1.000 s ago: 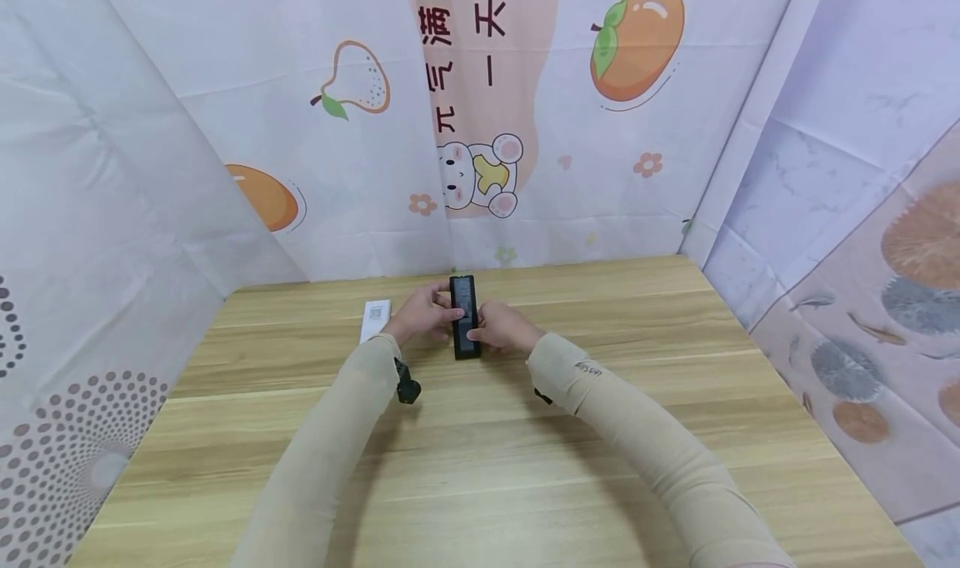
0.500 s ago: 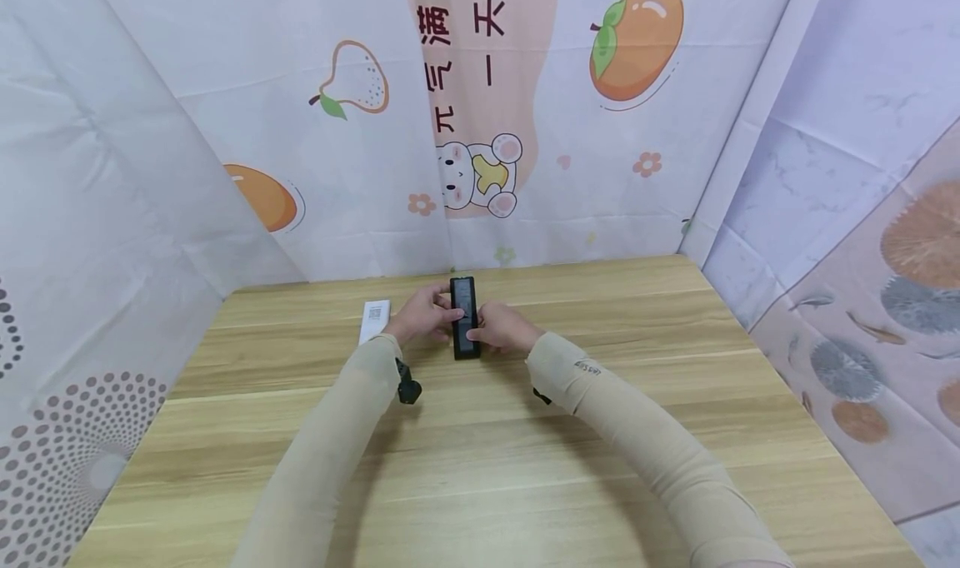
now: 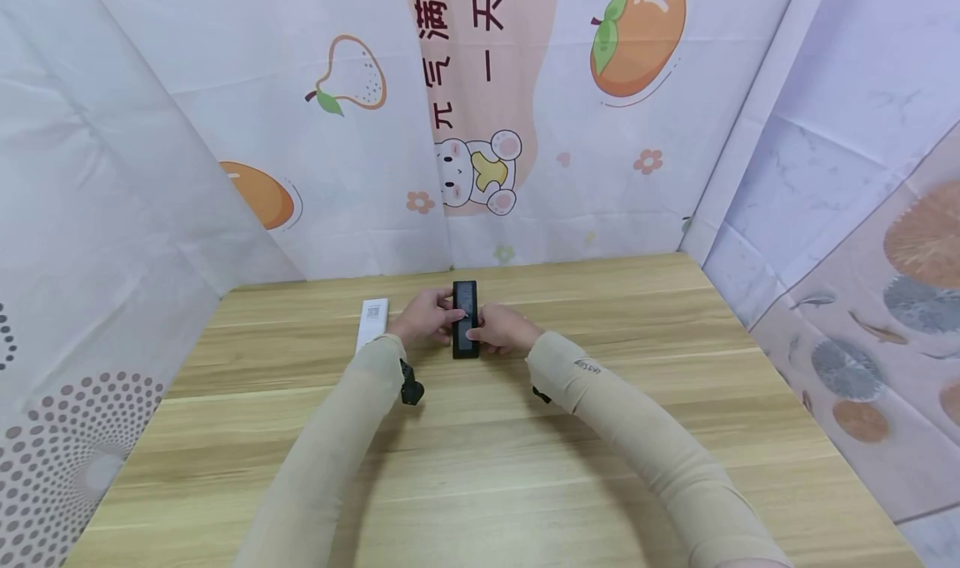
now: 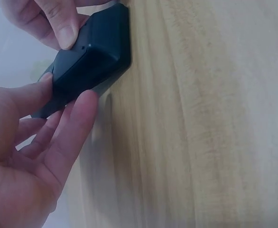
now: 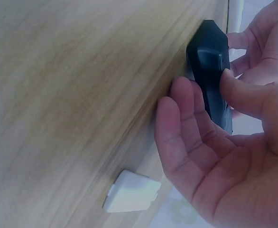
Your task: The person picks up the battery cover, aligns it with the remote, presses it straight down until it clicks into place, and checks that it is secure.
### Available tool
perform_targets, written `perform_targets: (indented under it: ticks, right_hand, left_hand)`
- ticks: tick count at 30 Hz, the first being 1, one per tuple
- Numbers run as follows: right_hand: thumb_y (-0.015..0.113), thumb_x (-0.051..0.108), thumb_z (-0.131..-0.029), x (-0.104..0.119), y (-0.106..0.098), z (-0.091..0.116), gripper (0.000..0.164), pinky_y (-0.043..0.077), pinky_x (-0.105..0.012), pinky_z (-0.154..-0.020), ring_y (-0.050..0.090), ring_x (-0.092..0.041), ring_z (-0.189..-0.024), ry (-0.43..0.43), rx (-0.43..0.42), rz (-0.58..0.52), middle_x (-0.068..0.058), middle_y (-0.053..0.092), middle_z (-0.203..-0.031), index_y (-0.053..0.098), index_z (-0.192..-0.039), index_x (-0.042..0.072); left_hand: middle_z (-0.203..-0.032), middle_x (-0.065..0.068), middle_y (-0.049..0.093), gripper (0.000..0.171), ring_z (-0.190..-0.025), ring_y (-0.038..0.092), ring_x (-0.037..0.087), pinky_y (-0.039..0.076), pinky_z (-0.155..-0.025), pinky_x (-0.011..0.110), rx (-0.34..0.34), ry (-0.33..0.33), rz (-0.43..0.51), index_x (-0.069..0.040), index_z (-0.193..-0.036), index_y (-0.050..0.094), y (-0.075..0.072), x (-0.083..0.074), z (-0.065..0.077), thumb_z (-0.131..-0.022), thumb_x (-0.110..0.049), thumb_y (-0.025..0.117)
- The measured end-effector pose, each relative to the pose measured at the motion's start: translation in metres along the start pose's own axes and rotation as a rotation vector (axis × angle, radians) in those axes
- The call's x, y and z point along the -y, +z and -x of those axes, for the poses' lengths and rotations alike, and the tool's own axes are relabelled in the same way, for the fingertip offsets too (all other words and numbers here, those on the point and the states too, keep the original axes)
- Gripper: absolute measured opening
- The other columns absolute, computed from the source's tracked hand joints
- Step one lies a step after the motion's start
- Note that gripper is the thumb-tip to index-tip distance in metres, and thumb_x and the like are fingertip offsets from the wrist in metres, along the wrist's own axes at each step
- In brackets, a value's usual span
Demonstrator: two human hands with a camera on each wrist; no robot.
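Since the earlier frames, the far end of the black device [image 3: 461,326] has drawn slightly nearer in the head view, while both hands remain on it. Behind everything hangs a white cloth [image 3: 555,93] printed with orange fruit, flowers, dark red characters and a cartoon animal; a dotted cloth [image 3: 67,443] closes the left side, and a patterned cloth [image 3: 862,360] the right. Below them spreads the wood-grain table [image 3: 465,476]. Two beige sleeves [image 3: 645,435] reach forward across it, the right one marked with small writing near the cuff.

At the far part of the table, the left hand [image 3: 423,314] grips the device from its left side, thumb on the upper face. Nearer the person, the right hand [image 3: 506,328] holds it from the right, thumb also on top. The device stands lengthwise between them; whether its whole underside touches the table cannot be told. Left of the left hand lies a white box [image 3: 373,321] with a printed code, partly covered by that arm. Black wrist cameras [image 3: 411,385] sit at the cuffs. On the table near the right hand, the right wrist view shows a small pale piece [image 5: 132,192] with notched edges.
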State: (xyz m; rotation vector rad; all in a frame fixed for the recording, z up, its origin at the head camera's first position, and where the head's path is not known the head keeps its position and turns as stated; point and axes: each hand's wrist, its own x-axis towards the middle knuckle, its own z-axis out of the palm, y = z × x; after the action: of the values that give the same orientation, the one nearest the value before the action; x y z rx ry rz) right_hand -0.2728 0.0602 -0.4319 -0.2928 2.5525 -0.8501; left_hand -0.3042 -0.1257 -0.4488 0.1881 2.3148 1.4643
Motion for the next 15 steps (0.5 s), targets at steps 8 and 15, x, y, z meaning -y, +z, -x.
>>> perform_targets:
  ticks: [8,15]
  right_hand:
    - [0.063,0.026,-0.103,0.0003,-0.0003,-0.0017,0.023,0.060,-0.036,-0.064,0.065,-0.020,-0.068,-0.023,0.012,0.011,-0.012,0.069,-0.079,0.064,-0.099,0.003]
    - [0.063,0.025,-0.103,-0.0009,0.0020,-0.0047,0.023,0.060,-0.035,-0.063,0.063,-0.018,-0.065,-0.029,0.019,0.025,-0.010,0.068,-0.075,0.065,-0.099,0.003]
  left_hand:
    - [-0.122,0.024,0.061,0.054,-0.087,0.067,0.025,0.062,-0.070,0.039,-0.004,-0.015,0.001,-0.002,-0.151,0.043,0.0007,0.0004,0.0009,-0.101,-0.007,0.064]
    - [-0.124,0.023,0.062,0.052,-0.090,0.066,0.025,0.062,-0.068,0.037,-0.005,-0.042,-0.002,0.000,-0.149,0.045,0.0025,0.0012,0.0023,-0.101,-0.007,0.063]
